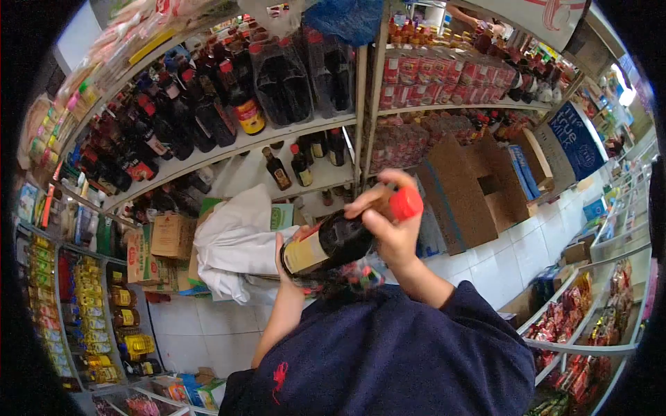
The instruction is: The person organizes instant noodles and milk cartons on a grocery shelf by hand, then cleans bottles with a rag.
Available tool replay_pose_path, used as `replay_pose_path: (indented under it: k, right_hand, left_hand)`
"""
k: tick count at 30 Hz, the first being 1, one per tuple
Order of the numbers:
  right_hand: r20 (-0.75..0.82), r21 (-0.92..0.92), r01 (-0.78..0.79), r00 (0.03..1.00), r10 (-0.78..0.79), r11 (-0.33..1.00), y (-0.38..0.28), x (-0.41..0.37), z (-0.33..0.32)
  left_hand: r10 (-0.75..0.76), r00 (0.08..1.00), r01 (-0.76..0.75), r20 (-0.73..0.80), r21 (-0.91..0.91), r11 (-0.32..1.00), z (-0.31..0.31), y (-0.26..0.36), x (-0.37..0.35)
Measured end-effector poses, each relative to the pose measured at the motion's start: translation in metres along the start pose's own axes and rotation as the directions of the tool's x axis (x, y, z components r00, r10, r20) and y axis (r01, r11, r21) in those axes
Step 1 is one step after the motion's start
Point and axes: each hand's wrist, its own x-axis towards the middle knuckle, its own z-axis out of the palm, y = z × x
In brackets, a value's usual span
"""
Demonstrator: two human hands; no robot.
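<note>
Held tilted in front of my chest is a dark sauce bottle (340, 239) with a red cap and a pale yellow label. My left hand (287, 276) is closed around its lower end, the fingers partly hidden behind the glass. Around the neck, just below the cap, curls my right hand (395, 239), with thumb and fingers on the bottle. Below the bottle, close to my shirt, there is a blurred multicoloured cluster (364, 275) that I cannot make out.
Dark bottles (201, 111) crowd the upper shelf ahead; a few small bottles (276, 170) stand on the shelf below. A white cloth sack (236, 236) lies beside cardboard boxes (172, 236). An open carton (461, 191) is at right. Packet racks (565, 308) and oil bottles (90, 305) flank me.
</note>
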Motion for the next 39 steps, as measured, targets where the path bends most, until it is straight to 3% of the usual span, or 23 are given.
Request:
replay_pose_path:
  k: [2, 3, 4, 7, 9, 11, 13, 14, 16, 17, 20, 21, 26, 28, 29, 30, 32, 33, 36, 37, 39]
  right_hand:
    - [-0.172, 0.143, -0.034, 0.983, 0.059, 0.989, 0.010, 0.001, -0.013]
    - [-0.222, 0.299, -0.062, 0.966, 0.133, 0.952, 0.016, 0.001, -0.021]
    - [-0.255, 0.355, -0.026, 0.959, 0.124, 0.934, 0.021, 0.000, -0.023]
    - [-0.230, 0.417, -0.012, 0.966, 0.119, 0.909, 0.020, 0.002, -0.031]
    - [-0.042, 0.474, -0.035, 0.997, 0.063, 0.880, 0.015, 0.011, -0.036]
    - [0.046, 0.534, -0.053, 0.998, 0.034, 0.844, 0.016, 0.022, -0.043]
    - [0.130, 0.593, -0.069, 0.991, -0.011, 0.803, 0.013, 0.032, -0.046]
    - [0.135, 0.589, -0.069, 0.991, -0.014, 0.805, 0.011, 0.035, -0.048]
    - [0.190, 0.570, -0.043, 0.979, -0.080, 0.821, 0.011, 0.040, -0.053]
    - [0.190, 0.583, -0.043, 0.978, -0.085, 0.811, 0.013, 0.041, -0.055]
    - [0.184, 0.567, -0.040, 0.980, -0.079, 0.823, 0.013, 0.043, -0.059]
    - [0.193, 0.566, -0.045, 0.978, -0.079, 0.823, 0.013, 0.044, -0.062]
    - [0.314, 0.592, -0.090, 0.941, -0.127, 0.801, 0.014, 0.050, -0.073]
    - [0.334, 0.611, -0.100, 0.932, -0.141, 0.785, 0.014, 0.053, -0.075]
    - [0.375, 0.616, -0.117, 0.913, -0.159, 0.779, 0.014, 0.054, -0.076]
    - [0.415, 0.620, -0.135, 0.892, -0.177, 0.773, 0.013, 0.055, -0.073]
    - [0.410, 0.567, -0.090, 0.893, -0.186, 0.819, 0.012, 0.049, -0.056]
    - [0.398, 0.527, -0.102, 0.907, -0.139, 0.844, 0.013, 0.041, -0.047]
    - [0.419, 0.427, -0.175, 0.907, -0.023, 0.887, 0.025, 0.025, -0.037]
    - [0.398, 0.404, -0.174, 0.917, -0.001, 0.898, 0.029, 0.020, -0.035]
    - [0.365, 0.316, -0.190, 0.929, 0.066, 0.930, 0.033, 0.015, -0.035]
  left_hand:
    - [0.283, 0.959, -0.283, -0.024, -0.008, 0.959, -0.007, 0.005, -0.004]
    - [0.280, 0.949, -0.266, 0.144, -0.111, 0.958, -0.002, 0.007, -0.005]
    - [0.282, 0.947, -0.267, 0.153, -0.113, 0.957, -0.004, 0.006, -0.002]
    - [0.066, 0.998, -0.066, -0.006, -0.017, 0.998, -0.012, -0.002, 0.006]
    - [0.008, 1.000, -0.009, -0.008, -0.074, 0.997, -0.015, -0.001, 0.010]
    - [-0.011, 1.000, 0.010, -0.009, -0.072, 0.997, 0.001, 0.003, 0.008]
    - [-0.100, 0.958, 0.145, 0.270, -0.152, 0.978, 0.029, 0.009, 0.007]
    - [-0.098, 0.956, 0.144, 0.276, -0.154, 0.977, 0.031, 0.012, 0.011]
    - [-0.240, 0.971, 0.240, -0.006, -0.036, 0.970, 0.035, 0.021, 0.014]
    - [-0.240, 0.970, 0.242, -0.030, 0.108, 0.964, 0.039, 0.023, 0.013]
    - [-0.166, 0.986, 0.169, -0.028, 0.226, 0.960, 0.014, 0.027, 0.024]
    - [-0.157, 0.982, 0.129, 0.103, 0.236, 0.963, 0.020, 0.027, 0.019]
    - [-0.042, 0.994, -0.005, 0.096, 0.443, 0.897, 0.029, 0.019, 0.008]
    - [-0.011, 0.999, -0.015, 0.034, 0.666, 0.746, 0.046, 0.016, -0.001]
    - [0.014, 0.996, -0.076, 0.084, 0.800, 0.595, 0.055, 0.017, -0.002]
    - [0.023, 0.996, -0.079, 0.082, 0.799, 0.596, 0.061, 0.015, -0.002]
    - [0.086, 0.974, -0.224, 0.210, 0.950, 0.220, 0.071, 0.004, 0.002]
    - [0.064, 0.979, -0.206, 0.196, 0.934, 0.291, 0.076, -0.005, 0.007]
    - [0.175, 0.909, -0.409, 0.377, 0.889, 0.208, 0.096, -0.015, 0.019]
    - [0.178, 0.911, -0.405, 0.372, 0.891, 0.208, 0.111, -0.015, 0.015]
    - [0.251, 0.911, -0.348, 0.326, 0.936, 0.050, 0.138, -0.016, 0.007]
